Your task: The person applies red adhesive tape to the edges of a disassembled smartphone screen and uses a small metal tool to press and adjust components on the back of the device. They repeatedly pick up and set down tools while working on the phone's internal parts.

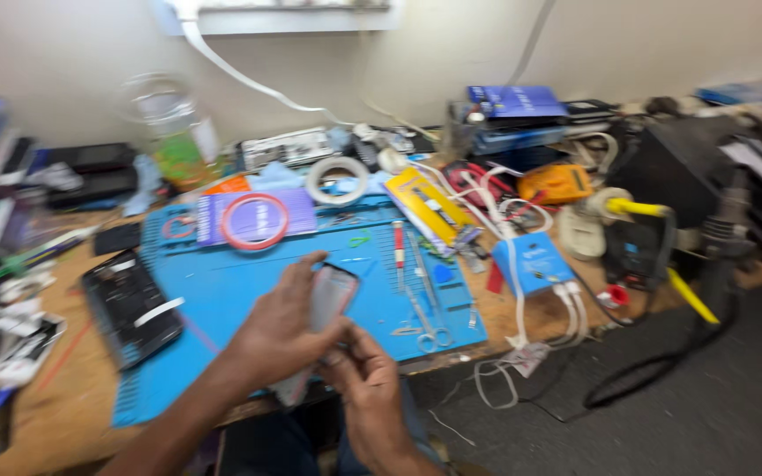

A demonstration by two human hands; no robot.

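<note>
Both hands grip one slim, glossy phone [330, 304] over the blue rubbery mat [222, 300]: left hand [280, 330] wraps its edge, right hand [365, 370] pinches its lower end. Leftward lies one dark opened handset [130, 307]; rightward, one steel scissors [429, 330], one yellow oblong package [431, 210], one blue box [535, 262].

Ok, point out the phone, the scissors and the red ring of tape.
phone [330, 298], head view, upper back panel.
scissors [431, 333], head view, near the finger loops.
red ring of tape [227, 231], head view, left rim.
</note>
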